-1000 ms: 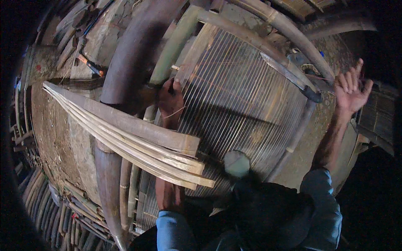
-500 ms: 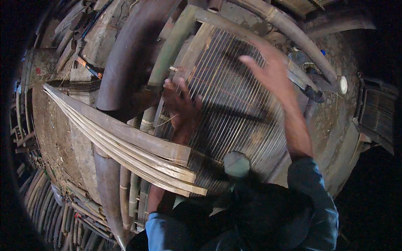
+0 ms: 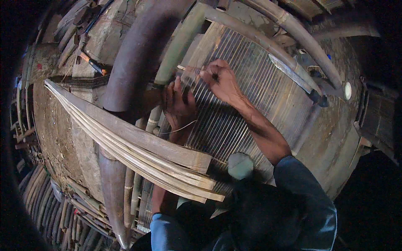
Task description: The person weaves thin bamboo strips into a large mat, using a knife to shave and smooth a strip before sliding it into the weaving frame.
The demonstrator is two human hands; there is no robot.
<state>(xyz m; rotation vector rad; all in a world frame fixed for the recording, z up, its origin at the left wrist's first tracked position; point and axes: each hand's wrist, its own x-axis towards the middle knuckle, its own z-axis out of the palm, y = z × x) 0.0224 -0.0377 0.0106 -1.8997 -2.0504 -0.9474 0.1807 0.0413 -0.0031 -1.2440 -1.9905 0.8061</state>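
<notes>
The right hand point(image 3: 222, 79) has come down onto the slat mat point(image 3: 251, 108), pinching a thin slat; the left hand point(image 3: 179, 102) grips nearby (one knife point(image 3: 293, 77) lies beside).

I am viewing two bare hands, the left hand point(image 3: 178, 102) and the right hand point(image 3: 222, 81), with no gloves, rings or watch showing. I am seeing blue long sleeves, rolled above the forearms, and dark clothing covering the lap below.

Dim, bluish light from above, heavy fisheye bending, black rim, perhaps slightly soft.
</notes>
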